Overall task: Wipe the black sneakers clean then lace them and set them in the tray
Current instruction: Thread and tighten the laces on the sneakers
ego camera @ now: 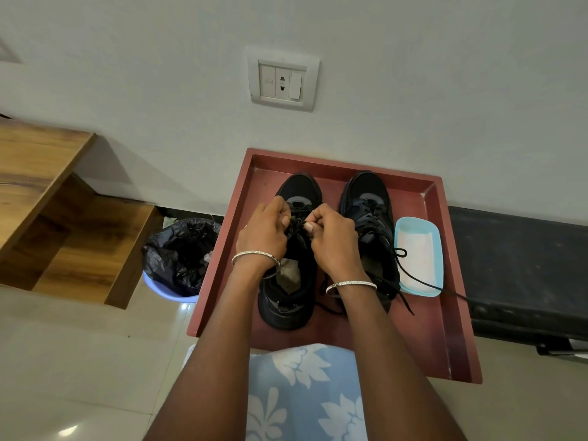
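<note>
Two sneakers in tray, dish rightmost

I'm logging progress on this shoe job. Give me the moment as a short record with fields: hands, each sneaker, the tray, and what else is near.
left hand: pinches the lace of the left sneaker
right hand: pinches the same lace from the other side
left sneaker: in the tray, toe toward the wall
right sneaker: in the tray beside it, untied, loose lace trailing toward the tray's right edge
tray: red, also holds a light blue dish with a white cloth or pad
nearby: bin with black liner, left of the tray
</note>
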The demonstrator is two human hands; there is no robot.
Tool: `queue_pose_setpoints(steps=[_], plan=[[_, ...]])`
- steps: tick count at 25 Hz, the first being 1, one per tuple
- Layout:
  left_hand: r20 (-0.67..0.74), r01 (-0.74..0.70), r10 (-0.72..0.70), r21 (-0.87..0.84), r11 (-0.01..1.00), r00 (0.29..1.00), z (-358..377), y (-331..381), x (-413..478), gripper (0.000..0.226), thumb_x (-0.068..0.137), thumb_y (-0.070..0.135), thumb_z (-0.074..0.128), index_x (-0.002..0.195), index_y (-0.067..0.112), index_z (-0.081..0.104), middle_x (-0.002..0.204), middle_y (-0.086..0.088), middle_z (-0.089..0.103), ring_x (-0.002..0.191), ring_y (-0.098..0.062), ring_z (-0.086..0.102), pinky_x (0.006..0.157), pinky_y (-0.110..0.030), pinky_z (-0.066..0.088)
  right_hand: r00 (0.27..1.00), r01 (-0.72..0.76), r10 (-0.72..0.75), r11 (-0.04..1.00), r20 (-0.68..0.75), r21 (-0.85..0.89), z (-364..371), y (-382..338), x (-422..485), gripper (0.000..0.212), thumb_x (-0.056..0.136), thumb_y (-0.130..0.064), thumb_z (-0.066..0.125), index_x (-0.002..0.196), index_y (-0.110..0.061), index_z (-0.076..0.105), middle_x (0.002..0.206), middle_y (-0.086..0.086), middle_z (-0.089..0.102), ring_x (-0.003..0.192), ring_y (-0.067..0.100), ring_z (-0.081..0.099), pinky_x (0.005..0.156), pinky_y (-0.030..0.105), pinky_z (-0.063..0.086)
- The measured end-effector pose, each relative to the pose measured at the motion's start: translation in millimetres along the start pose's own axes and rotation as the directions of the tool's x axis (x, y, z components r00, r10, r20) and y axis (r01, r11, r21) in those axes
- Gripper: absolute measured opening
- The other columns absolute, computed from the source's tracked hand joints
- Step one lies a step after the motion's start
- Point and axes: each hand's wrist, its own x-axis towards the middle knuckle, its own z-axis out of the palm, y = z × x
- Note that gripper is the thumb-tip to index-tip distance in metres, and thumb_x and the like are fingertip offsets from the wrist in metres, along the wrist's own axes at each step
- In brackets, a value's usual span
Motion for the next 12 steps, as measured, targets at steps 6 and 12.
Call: queue_pose_setpoints(steps=[6,12], plan=[[0.134,0.192,-0.154,-0.340,0.921,0.979,-7,-13,5,0.018,0.097,0.011,0.056,0.095,0.029,0.059,0.087,0.008,0.060,0.083,-0.016,0.059,0.081,-0.036,0.051,0.999,-0.044,0.039,0.981,0.030,0.187,-6,8,1,0.017,0.086,-0.011,0.075,0.085,-0.022,0.062,0.081,-0.004,0.070,0.076,0.007,0.067,0.070,0.020,0.052],[0.423,0.328,-0.105,-0.501,0.801,0.900,-25,-28,1,0.061,0.079,0.003,0.080,0.129,0.026,0.052,0.109,0.004,0.060,0.120,-0.019,0.053,0.096,-0.042,0.049,0.995,-0.003,-0.020,0.974,0.097,0.228,-9,12,3,0.008,0.083,-0.012,0.078,0.087,-0.019,0.077,0.084,-0.007,0.075,0.081,0.002,0.069,0.078,0.018,0.054]])
